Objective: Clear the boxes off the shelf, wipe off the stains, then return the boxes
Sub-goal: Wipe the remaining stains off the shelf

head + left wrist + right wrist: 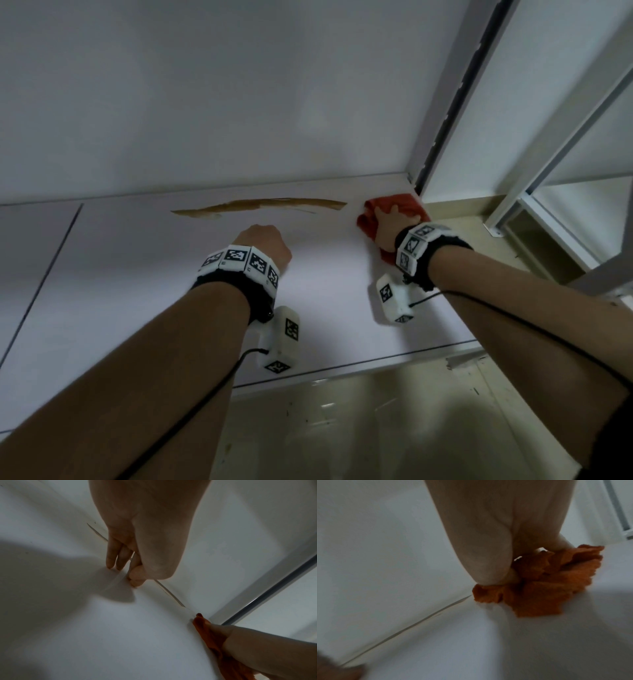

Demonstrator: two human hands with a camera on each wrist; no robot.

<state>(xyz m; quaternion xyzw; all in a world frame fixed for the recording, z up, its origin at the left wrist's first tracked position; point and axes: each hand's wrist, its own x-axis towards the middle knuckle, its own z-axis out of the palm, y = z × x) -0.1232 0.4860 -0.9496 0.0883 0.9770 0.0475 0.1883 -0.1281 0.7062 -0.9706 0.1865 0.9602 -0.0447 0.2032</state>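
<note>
On shelf (pixel 325 308), stain (pixel 260 205) runs left-right; right fingers (pixel 394 209) grip cloth (pixel 407 202); left fingers (pixel 109 555) rest straight.

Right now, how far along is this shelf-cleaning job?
Done: no boxes stand on the flat white shelf board. In hand: the right-hand grip holds a crumpled orange cloth beside the right end of the long brown streak stain, which is unwiped; the left-hand grip rests fingertips on the shelf. Left: wipe the streak, return the boxes.

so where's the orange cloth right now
In the head view the orange cloth lies back right on the shelf, under the right hand, just right of the brown stain.
</note>
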